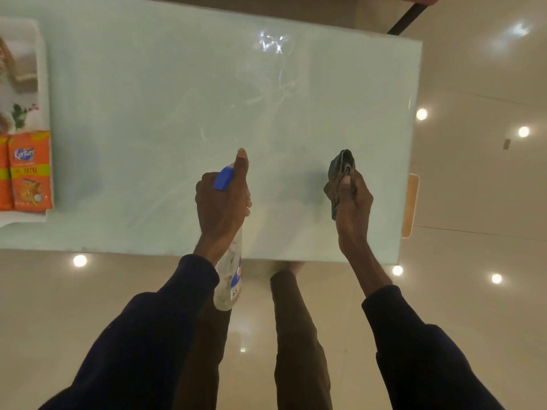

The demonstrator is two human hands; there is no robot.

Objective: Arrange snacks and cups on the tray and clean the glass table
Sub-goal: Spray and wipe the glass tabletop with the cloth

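The glass table point(165, 119) fills the upper two thirds of the view, its pale frosted top streaked with faint smears and a bright glare toward one o'clock. At nine o'clock on the table lies a white tray point(41, 84), cut off by the frame edge, with a printed picture on its face. On the tray's near end lie orange snack packets point(29, 170), side by side; the fuller one reads "Kurkure" in a blue logo and "EXTRA" on a yellow band.

Just left of centre, the left hand point(222, 202) is wrapped tight around the neck of a spray bottle point(229, 279), thumb stretched forward along the blue trigger head point(224, 180), which points out over the glass. The bottle's clear body hangs down past the table's near edge; its blue and white label is only partly legible, showing "55".

At three o'clock from that hand, the right hand point(352, 199) is clenched on a bunched dark cloth point(342, 170), thumb pressing the wad against the curled fingers, held above the glass. Both forearms wear dark sleeves point(414, 335).

A pale wooden piece point(411, 202) pokes out past the table's right edge. The glossy floor point(473, 202) mirrors round lights.
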